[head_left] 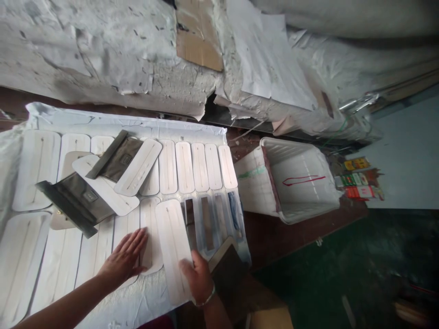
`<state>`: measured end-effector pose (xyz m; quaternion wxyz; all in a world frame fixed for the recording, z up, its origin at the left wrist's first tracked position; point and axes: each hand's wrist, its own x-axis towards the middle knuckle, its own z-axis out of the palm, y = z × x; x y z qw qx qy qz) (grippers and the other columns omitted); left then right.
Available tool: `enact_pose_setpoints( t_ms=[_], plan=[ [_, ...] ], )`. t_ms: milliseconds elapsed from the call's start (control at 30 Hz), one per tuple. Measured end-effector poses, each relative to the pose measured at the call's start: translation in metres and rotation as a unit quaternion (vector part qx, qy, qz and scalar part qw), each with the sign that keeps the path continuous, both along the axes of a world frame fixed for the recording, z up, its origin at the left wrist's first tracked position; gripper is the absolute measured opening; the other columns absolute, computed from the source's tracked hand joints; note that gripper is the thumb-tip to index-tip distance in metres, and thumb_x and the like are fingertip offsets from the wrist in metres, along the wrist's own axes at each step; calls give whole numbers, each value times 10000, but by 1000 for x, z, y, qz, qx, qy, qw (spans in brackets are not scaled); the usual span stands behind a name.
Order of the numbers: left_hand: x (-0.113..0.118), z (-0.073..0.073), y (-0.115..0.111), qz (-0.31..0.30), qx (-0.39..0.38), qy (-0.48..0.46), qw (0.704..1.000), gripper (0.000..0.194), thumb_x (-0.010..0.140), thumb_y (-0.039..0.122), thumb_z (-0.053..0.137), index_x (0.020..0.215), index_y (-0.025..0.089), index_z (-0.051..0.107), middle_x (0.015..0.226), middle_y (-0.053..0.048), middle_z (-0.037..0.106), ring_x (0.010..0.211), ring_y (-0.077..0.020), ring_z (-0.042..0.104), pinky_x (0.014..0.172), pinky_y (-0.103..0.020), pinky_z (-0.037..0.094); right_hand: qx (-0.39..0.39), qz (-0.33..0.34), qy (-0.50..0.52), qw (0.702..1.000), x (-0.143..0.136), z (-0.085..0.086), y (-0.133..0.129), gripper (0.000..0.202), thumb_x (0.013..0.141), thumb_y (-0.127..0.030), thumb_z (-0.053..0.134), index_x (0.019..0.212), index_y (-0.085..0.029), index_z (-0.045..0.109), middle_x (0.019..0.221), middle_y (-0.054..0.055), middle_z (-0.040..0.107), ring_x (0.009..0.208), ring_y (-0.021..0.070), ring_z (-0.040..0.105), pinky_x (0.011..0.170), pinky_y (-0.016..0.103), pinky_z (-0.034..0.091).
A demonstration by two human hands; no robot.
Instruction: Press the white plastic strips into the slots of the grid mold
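Note:
In the head view, my right hand (199, 278) grips the lower right edge of a white rounded panel (174, 244), which has a thin line down its middle. This panel is tilted a little, over the lower row. To its left, my left hand (127, 257) lies with fingers stretched out across neighbouring panels, touching another white panel (151, 242). Two dark pieces, each with a small label and a stiff strip, rest on the upper left panels: one dark piece (80, 196) lies lower, the other dark piece (120, 160) higher.
A white cloth (113, 124) under the panels bears two rows of them. Bluish slots (207, 224) show right of the held panel. Beyond stands a white plastic bin (302, 183). A brown-grey flat piece (228, 265) and a cardboard box (270, 318) are near my right wrist.

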<state>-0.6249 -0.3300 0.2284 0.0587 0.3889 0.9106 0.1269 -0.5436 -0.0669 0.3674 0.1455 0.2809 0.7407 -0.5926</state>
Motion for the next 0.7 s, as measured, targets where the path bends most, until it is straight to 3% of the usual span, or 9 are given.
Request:
enact_pose_setpoints(
  t_ms=[200, 400, 467, 567, 700],
  plan=[
    [1, 0, 1, 20, 10, -21, 1000, 1010, 784, 840, 168, 1306, 94, 605, 1446, -145, 475, 1352, -305, 443, 1142, -451, 345, -134, -31, -11, 990, -10, -23, -37, 203, 775, -370, 586, 765, -175, 530, 686, -22, 514, 647, 119, 420, 616, 259, 375],
    [1, -4, 1, 4, -11, -1, 1000, 997, 772, 852, 255, 1383, 115, 534, 1535, -134, 343, 1409, -306, 360, 1169, -451, 302, -164, -66, -17, 984, -46, -44, -27, 304, 697, -465, 608, 735, -191, 482, 689, -31, 485, 641, 110, 425, 628, 247, 370],
    [1, -6, 1, -2, -14, 5, 1000, 1007, 759, 859, 291, 1385, 109, 531, 1540, -146, 332, 1409, -315, 357, 1168, -463, 296, -150, -36, -9, 988, -62, -57, -20, 321, 713, -499, 578, 742, -198, 471, 697, -33, 490, 638, 107, 437, 627, 241, 377],
    [-1, -5, -1, -9, -16, 15, 1000, 979, 766, 842, 349, 1372, 98, 544, 1533, -160, 346, 1402, -328, 365, 1159, -484, 305, -67, 21, 8, 998, -74, -76, -9, 303, 743, -472, 569, 694, -209, 426, 647, -56, 440, 618, 100, 399, 602, 233, 342],
    [-12, 10, -1, -45, -5, 68, 997, 703, 933, 616, 342, 1370, 100, 534, 1475, -161, 448, 1326, -324, 464, 1079, -525, 392, 30, 43, -12, 999, -59, -89, -4, 319, 795, -351, 581, 638, -214, 340, 583, -76, 335, 597, 99, 320, 587, 249, 252]
  ],
)
